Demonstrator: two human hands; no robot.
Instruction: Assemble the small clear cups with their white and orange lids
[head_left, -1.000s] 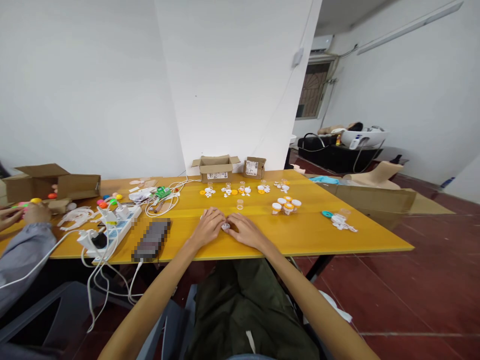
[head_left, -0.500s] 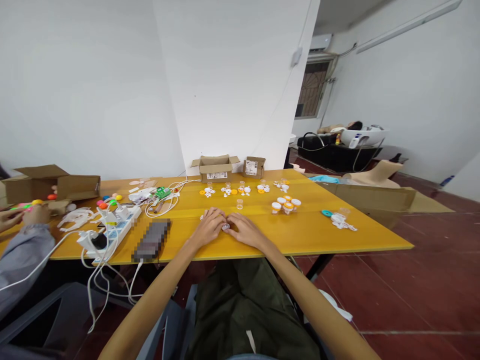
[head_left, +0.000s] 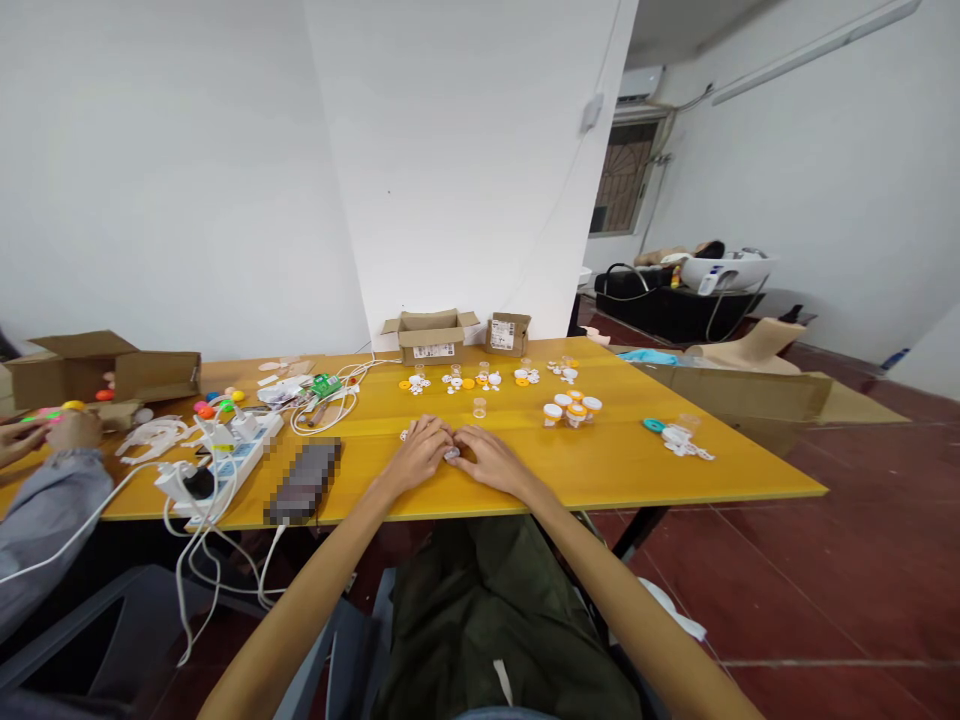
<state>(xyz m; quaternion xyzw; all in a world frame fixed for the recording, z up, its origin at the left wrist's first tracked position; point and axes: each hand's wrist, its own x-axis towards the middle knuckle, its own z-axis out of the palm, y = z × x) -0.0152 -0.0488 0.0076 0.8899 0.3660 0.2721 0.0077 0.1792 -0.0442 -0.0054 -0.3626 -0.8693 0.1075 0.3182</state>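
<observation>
Near the front of the table, my left hand (head_left: pixel 418 453) and my right hand (head_left: pixel 489 461) meet with curled fingers around a small pale plastic part (head_left: pixel 451 454). Most of that part is covered by the fingers, so its kind does not show. Just beyond my hands stands a clear plastic cup (head_left: pixel 480 408). A few small white bits peek out beside my left knuckles. To the right is a cluster of small tubs with white and orange lids (head_left: pixel 576 411). White pieces (head_left: pixel 681 441) lie near a teal ring (head_left: pixel 654 426) farther right.
Small piles of white and orange parts (head_left: pixel 454 383) run along the back, before an open cardboard box (head_left: pixel 433 337) and a smaller box (head_left: pixel 508 334). At left are a dark phone-like device (head_left: pixel 304 480), a power strip (head_left: pixel 238 458) with cables, and another person's hand (head_left: pixel 73 430).
</observation>
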